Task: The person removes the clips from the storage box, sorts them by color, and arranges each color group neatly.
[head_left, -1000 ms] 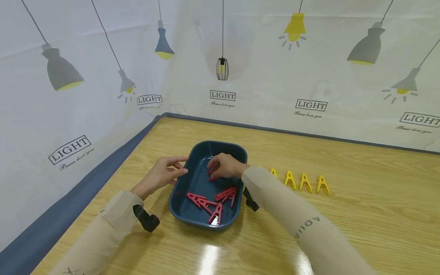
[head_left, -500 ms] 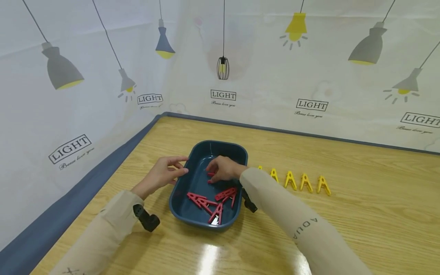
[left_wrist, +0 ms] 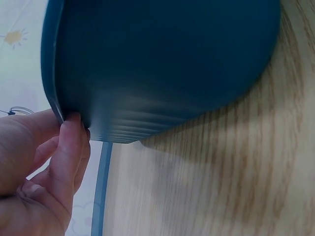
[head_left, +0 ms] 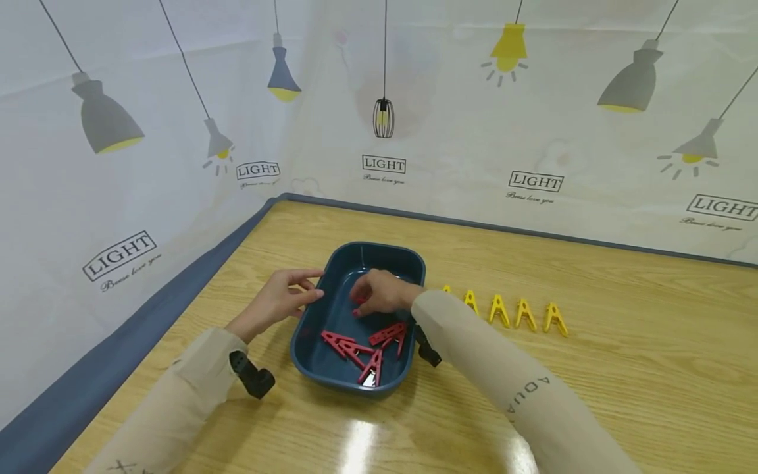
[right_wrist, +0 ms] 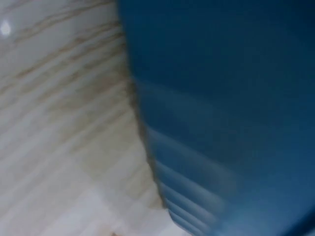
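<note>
A dark blue plastic tub point(head_left: 301, 359) stands on the wooden table. My left hand point(head_left: 281, 299) pinches its left rim between thumb and fingers, and the left wrist view shows the fingers against the outer wall. Reaching over the right rim, my right hand point(head_left: 381, 291) is inside the tub near its far half. Its thumb and fingers pinch a red clothespin point(head_left: 360, 301), mostly hidden by the hand. Several other red clothespins point(head_left: 372, 368) lie in a loose heap at the tub's near end. The right wrist view holds only the tub's outer wall point(right_wrist: 206, 123) and the table.
Several yellow clothespins point(head_left: 526, 315) stand in a row on the table to the right of the tub, the leftmost partly hidden by my right sleeve point(head_left: 462, 336). A cloth printed with lamps point(head_left: 462, 131) hangs behind and to the left of the table point(head_left: 663, 342).
My right hand has shifted slightly left inside the tub with the red clothespin. The left hand, the tub and the heap of clothespins have stayed in place.
</note>
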Motion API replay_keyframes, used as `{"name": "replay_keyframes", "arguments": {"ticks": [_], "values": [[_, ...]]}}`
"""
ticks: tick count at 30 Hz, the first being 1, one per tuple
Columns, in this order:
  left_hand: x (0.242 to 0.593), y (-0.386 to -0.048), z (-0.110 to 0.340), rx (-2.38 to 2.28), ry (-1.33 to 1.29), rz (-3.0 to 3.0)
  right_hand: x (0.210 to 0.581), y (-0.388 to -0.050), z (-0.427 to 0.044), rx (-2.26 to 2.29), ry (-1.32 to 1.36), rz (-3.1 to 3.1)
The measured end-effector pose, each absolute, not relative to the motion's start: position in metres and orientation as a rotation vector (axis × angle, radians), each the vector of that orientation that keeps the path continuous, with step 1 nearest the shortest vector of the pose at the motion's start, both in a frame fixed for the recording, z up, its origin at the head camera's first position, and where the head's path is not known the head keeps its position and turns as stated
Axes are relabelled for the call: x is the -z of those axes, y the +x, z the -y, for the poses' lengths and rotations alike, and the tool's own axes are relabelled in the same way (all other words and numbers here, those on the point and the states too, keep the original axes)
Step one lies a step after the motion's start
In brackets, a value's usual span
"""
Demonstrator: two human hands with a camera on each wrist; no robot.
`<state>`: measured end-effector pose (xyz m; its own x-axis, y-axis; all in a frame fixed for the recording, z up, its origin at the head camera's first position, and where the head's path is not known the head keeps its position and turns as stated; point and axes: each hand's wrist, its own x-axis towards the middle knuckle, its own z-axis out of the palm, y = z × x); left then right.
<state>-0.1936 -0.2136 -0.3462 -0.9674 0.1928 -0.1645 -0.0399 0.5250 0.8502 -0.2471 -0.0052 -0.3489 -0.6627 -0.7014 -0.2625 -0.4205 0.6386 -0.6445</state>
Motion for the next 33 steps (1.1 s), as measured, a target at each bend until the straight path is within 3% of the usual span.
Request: {"name": "replay_keyframes", "arguments": {"ticks": [19,33], "values": [[0.348,-0.194,0.212,-1.421,0.164,-2.520,0.313,-0.248,-0.029,0.826,-1.148,-2.389],[0.349,-0.193,0.214,-1.411,0.190,-2.536,0.303,-0.236,-0.084,0.938,-1.256,-2.473]]}}
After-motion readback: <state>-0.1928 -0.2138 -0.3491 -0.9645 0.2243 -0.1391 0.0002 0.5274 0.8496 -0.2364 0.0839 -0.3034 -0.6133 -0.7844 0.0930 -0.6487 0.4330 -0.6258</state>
